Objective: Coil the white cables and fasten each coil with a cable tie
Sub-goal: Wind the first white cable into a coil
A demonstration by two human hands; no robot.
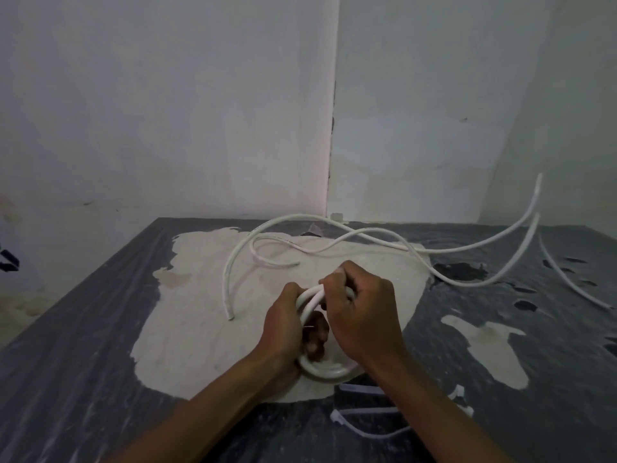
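Both hands hold a small coil of white cable (322, 370) above the middle of the table. My left hand (283, 325) grips the coil's left side, fingers curled through its opening. My right hand (362, 312) grips the top of the coil from the right, fingers wrapped round the strands. Loose white cables (334, 225) loop across the table behind the hands, one end (230, 317) lying left of the coil. White cable ties (364, 412) lie near the front edge, partly hidden under my right forearm.
The table (100, 329) is dark grey with large pale worn patches. Another thin white cable (567, 279) runs along the right side. White walls meet in a corner close behind the table. A dark object (8, 260) shows at the far left edge.
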